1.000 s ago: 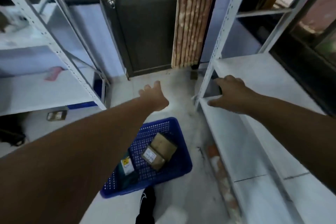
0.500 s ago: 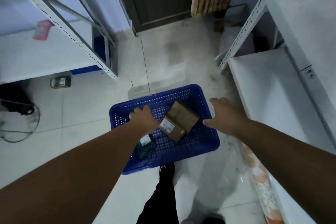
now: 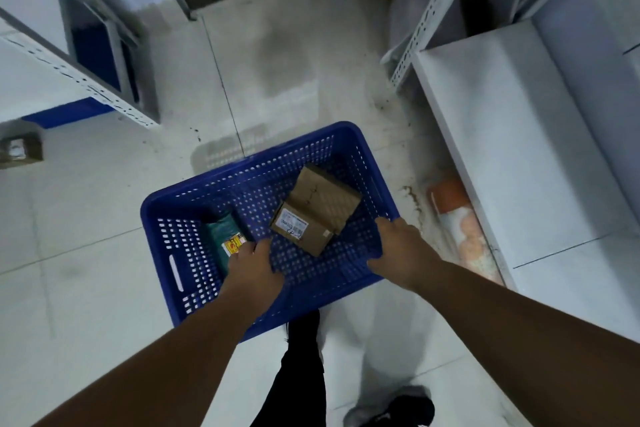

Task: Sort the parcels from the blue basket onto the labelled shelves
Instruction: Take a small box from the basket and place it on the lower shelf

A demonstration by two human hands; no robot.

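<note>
Both arms have dropped from shelf height into the blue basket [image 3: 180,215] on the floor, so a fresh pick is starting. The left hand [image 3: 251,265] reaches the dark green soft packet [image 3: 221,236], fingertips at its yellow sticker; whether it grips yet I cannot tell. The right hand [image 3: 403,250] curls over the basket's near-right rim. Farther in lies the brown cardboard box [image 3: 318,210], flat-sided, taped, with a white label. The basket is perforated hard plastic. Beyond, to the right, stands the smooth white shelf [image 3: 512,149] with its punched metal upright.
</note>
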